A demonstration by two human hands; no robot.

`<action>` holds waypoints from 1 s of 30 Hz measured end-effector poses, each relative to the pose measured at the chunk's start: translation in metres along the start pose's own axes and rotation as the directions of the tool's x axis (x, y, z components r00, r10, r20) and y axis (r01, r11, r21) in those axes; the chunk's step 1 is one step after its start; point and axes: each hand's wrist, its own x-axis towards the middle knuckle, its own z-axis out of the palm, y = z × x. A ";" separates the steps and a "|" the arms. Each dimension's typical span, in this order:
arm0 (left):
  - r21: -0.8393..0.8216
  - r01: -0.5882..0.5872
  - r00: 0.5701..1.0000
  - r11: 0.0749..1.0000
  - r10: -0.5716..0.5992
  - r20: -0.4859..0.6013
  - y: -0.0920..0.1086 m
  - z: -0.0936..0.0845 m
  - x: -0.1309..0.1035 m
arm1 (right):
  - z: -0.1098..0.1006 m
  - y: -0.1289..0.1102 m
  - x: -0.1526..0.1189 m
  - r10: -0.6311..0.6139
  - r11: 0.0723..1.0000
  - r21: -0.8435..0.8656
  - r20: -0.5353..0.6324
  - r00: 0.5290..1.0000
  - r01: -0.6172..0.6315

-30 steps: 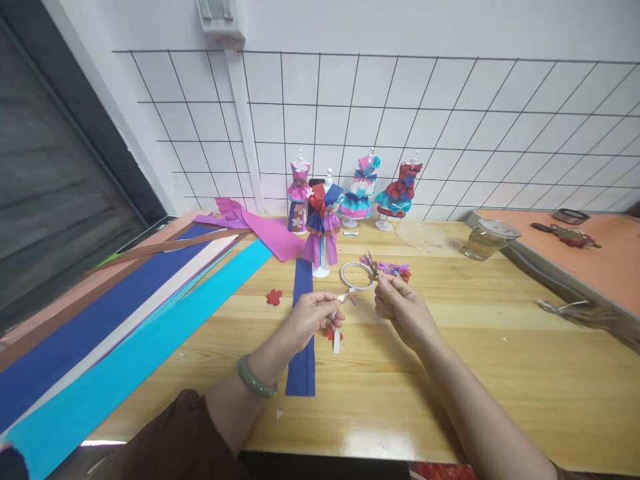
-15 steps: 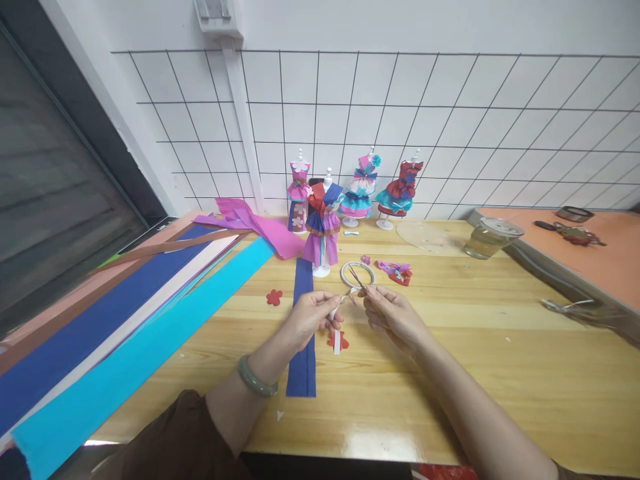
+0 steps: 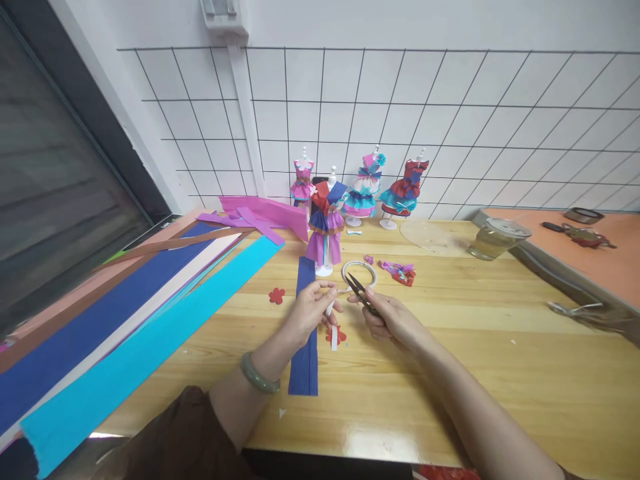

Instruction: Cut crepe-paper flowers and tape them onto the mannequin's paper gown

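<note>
My left hand point(image 3: 310, 313) is closed in a pinch on a short white tape strip point(image 3: 330, 308). My right hand point(image 3: 393, 321) grips dark scissors point(image 3: 360, 288), blades slightly parted and pointing up and left. Behind the scissors lies a white tape roll point(image 3: 373, 272). Just below my left fingers is a red flower cutout point(image 3: 343, 335) with a white strip across it; a second red flower point(image 3: 277, 296) rests to the left. A dark blue paper strip point(image 3: 304, 367) runs beneath my left hand. A small dress form in a purple, blue and red paper dress point(image 3: 325, 240) stands beyond.
Several dressed forms, including a red-and-teal one point(image 3: 404, 190), line the tiled wall. Long coloured paper strips point(image 3: 150, 340) cover the left side. Paper scraps point(image 3: 400, 270) lie right of the tape roll, and a lidded cup point(image 3: 493, 241) stands near the orange surface point(image 3: 600, 247).
The scissors have swung round, and their blades now show apart, away from the left fingers. My left hand still pinches the white strip. The view has shifted slightly.
</note>
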 end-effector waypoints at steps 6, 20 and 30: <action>-0.045 0.032 0.999 0.998 -0.031 0.023 -0.001 -0.003 0.001 | 0.003 0.000 -0.004 0.114 0.993 -0.024 0.061 0.992 -0.112; -0.057 0.054 0.994 0.997 -0.049 0.094 -0.001 -0.005 0.002 | -0.013 -0.015 -0.009 -0.194 0.789 -0.606 -0.095 0.976 0.098; 0.138 0.012 0.994 0.990 -0.027 0.110 -0.005 0.004 0.000 | -0.002 -0.001 -0.001 -0.437 0.781 -0.528 -0.083 0.896 0.332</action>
